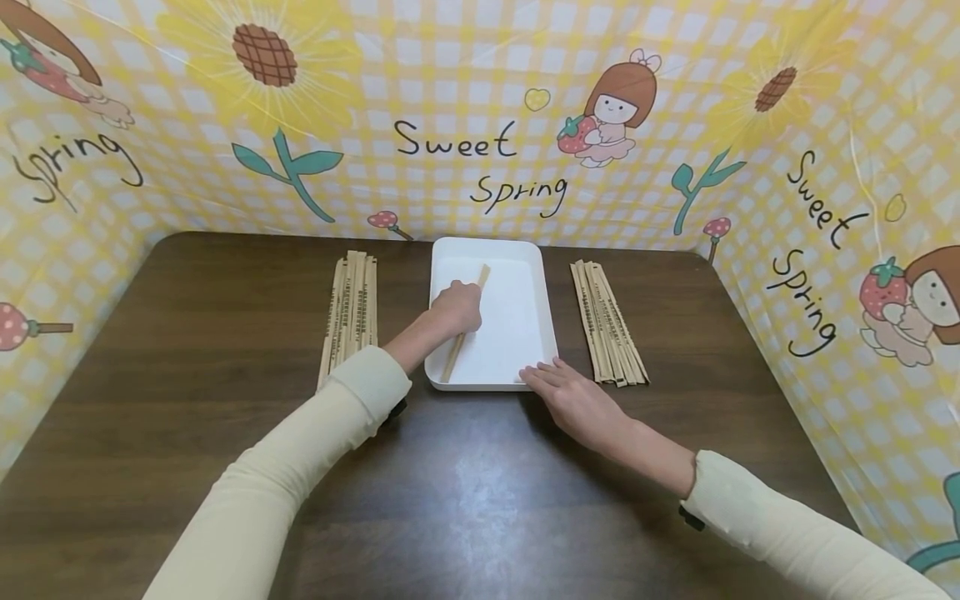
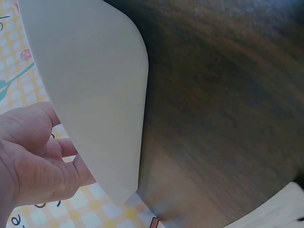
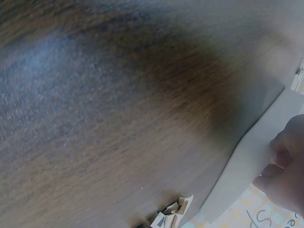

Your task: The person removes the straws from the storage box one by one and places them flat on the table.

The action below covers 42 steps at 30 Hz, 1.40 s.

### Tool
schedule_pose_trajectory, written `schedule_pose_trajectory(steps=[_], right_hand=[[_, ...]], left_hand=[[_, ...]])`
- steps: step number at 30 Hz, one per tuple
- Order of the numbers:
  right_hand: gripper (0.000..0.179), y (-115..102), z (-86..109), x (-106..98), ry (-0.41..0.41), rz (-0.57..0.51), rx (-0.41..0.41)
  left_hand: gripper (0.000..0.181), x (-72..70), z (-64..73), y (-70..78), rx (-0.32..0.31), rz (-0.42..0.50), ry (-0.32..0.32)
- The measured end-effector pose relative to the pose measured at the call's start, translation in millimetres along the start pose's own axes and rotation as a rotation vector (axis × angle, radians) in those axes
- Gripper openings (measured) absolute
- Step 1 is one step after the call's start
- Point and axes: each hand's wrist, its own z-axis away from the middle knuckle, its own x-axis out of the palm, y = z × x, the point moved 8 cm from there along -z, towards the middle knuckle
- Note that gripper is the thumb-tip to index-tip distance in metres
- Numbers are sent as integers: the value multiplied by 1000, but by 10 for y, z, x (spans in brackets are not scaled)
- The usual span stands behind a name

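Observation:
A white tray lies lengthwise on the table. Over its left half my left hand has its fingers curled round a slim tan packet of chopsticks, which slants across the tray floor. The left wrist view shows the tray's outer wall with my left hand behind it; the packet is hidden there. My right hand rests its extended fingers on the tray's front right corner. In the right wrist view, my right hand is at the tray wall, partly out of frame.
Left of the tray lies a bundle of printed paper-wrapped chopsticks, partly covered by my left sleeve. A second bundle fans out to the right. A yellow checked cloth encloses the back and sides of the dark wooden table.

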Motion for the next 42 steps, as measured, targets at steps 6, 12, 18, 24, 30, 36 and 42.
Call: schedule_pose_trajectory(steps=[6, 12, 18, 24, 30, 36, 42], right_hand=[[38, -5, -10, -1, 1, 2, -1], [39, -5, -13, -2, 5, -2, 4], [39, -7, -12, -4, 9, -1, 4], [39, -7, -8, -5, 14, -5, 1], [40, -5, 8, -2, 30, -9, 1], [38, -9, 12, -1, 39, -20, -1], [40, -16, 8, 9, 51, -21, -8]], left_hand=[[23, -42, 26, -16, 17, -17, 20], [22, -143, 51, -28, 26, 2, 27], [15, -278, 117, -54, 42, 39, 57], [8, -431, 185, -87, 35, 59, 78], [6, -591, 274, -175, 13, 81, 109], [13, -674, 351, -367, 20, 108, 140], [8, -655, 412, -667, -12, 80, 147]])
